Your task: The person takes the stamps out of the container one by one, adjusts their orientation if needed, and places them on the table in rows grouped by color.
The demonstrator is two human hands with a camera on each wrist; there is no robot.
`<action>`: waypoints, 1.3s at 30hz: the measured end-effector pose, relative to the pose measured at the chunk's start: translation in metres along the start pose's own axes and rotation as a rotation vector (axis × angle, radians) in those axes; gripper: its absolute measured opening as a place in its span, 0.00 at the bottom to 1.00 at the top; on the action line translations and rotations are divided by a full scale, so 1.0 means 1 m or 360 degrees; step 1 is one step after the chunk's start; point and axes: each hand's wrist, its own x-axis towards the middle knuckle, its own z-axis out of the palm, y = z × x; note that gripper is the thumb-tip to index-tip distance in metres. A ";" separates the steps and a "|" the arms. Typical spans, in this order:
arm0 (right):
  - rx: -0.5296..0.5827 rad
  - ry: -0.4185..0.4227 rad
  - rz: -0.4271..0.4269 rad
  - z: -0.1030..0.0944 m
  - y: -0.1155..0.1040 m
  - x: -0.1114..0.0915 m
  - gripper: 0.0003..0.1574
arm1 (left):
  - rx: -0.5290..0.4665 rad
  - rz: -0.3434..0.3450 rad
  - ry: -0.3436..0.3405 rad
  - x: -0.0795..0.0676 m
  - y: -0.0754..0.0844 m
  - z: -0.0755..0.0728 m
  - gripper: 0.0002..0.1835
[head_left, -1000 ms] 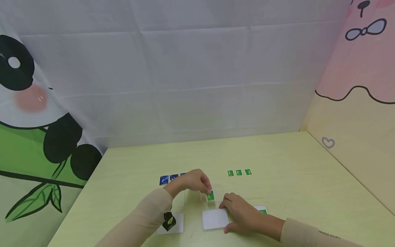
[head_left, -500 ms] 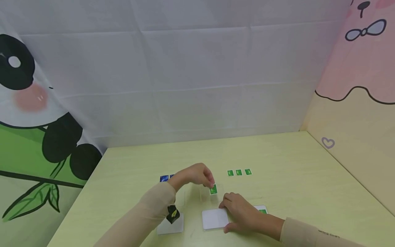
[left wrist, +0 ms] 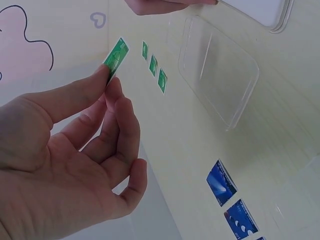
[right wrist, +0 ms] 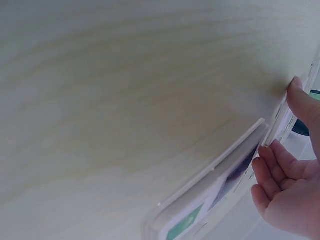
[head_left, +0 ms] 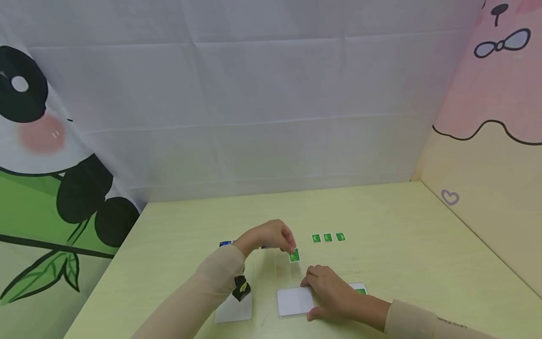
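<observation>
Between thumb and fingertips, my left hand (head_left: pixel 271 235) pinches a small green stamp (head_left: pixel 294 256) with a white border. The left wrist view shows this stamp (left wrist: pixel 117 55) raised above the table, while the other fingers curl loosely below it. My right hand (head_left: pixel 332 292) grips the right side of a stack of blank white cards (head_left: pixel 295 301), thumb at the near corner and fingers at the far one. Three similar green stamps (head_left: pixel 328 237) lie in a row farther back. Blue stamps (left wrist: pixel 221 183) lie in another row at the left, partly hidden by my left arm in the head view.
A clear plastic tray (left wrist: pixel 245 97) sits on the table beyond the left hand. Another white stack (head_left: pixel 237 308) lies near the left forearm. Right of my right hand is a white card with a green picture (head_left: pixel 360 289). A white cloth (head_left: pixel 271 117) hangs behind the table.
My left hand has moved away from the body and slightly right, carrying the green stamp. Its arm now covers more of the blue row. The right hand has stayed still.
</observation>
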 end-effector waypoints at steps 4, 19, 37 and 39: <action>0.0002 0.0012 -0.0001 -0.001 0.000 -0.001 0.37 | -0.0014 -0.0014 -0.0002 0.001 0.003 -0.001 0.04; 0.0022 -0.0003 -0.0010 -0.001 0.000 -0.001 0.37 | 0.0058 0.0001 0.0020 0.009 0.005 0.000 0.04; 0.0094 -0.0054 0.0015 -0.004 0.000 0.000 0.36 | 0.0068 -0.0023 0.0010 0.015 0.004 0.002 0.04; 0.0097 -0.0074 0.0025 -0.005 -0.001 0.000 0.36 | 0.0073 -0.0026 0.0010 0.016 0.005 0.001 0.04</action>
